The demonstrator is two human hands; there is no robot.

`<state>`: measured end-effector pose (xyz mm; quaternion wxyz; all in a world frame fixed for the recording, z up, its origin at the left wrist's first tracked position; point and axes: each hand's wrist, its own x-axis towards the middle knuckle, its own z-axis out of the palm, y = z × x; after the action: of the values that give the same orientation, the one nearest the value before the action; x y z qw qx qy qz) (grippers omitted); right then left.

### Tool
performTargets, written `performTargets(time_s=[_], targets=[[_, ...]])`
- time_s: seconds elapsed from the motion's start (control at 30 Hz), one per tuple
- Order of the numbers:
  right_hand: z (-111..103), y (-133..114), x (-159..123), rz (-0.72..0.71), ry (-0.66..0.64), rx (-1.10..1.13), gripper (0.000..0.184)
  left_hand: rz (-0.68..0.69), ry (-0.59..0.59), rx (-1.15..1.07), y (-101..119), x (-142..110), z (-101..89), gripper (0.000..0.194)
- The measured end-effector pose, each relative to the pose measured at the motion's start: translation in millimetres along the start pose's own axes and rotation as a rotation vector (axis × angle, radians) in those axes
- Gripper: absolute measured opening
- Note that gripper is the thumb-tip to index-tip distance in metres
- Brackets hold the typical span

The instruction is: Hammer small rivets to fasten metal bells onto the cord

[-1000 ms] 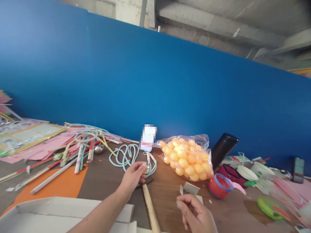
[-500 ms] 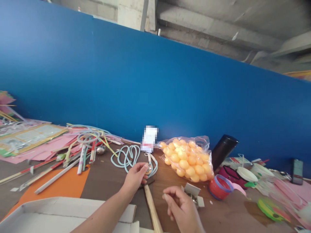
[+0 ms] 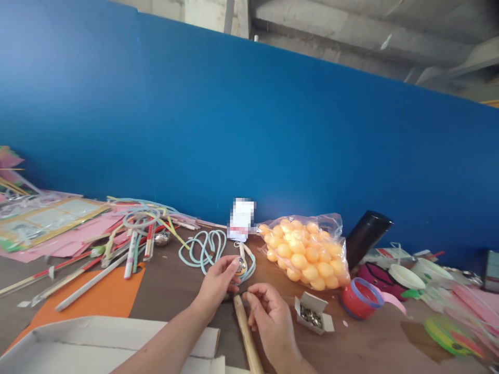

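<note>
One blurred badge (image 3: 242,217); left hand (image 3: 217,282) pinches shiny piece (image 3: 241,266), right hand (image 3: 272,318) closed, contents unclear.

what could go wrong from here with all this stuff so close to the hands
The open white box of small metal pieces sits close beside the right hand; a bump could spill them.

The small shiny object is held only at the left hand's fingertips, so it might slip.

The wooden handle lies close below both hands, where a wrist could knock it.
</note>
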<state>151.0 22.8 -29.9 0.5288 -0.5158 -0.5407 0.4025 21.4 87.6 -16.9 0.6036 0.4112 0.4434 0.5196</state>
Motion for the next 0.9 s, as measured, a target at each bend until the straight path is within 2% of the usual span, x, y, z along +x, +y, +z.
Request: performTargets(time_s=[0.17,0.33,0.9], targets=[[-9,-15,4,-0.002,0.013,0.034,0.018,-0.045,-0.160,-0.099,8,-9,4.3,0.042],[-13,-26,8,0.014,0.009,0.109,0.019,-0.035,-0.275,-0.084,8,-12,5.6,0.037],[-12,-19,14,0.122,-0.031,0.240,0.022,-0.033,-0.292,-0.028,8,-14,8.2,0.038]])
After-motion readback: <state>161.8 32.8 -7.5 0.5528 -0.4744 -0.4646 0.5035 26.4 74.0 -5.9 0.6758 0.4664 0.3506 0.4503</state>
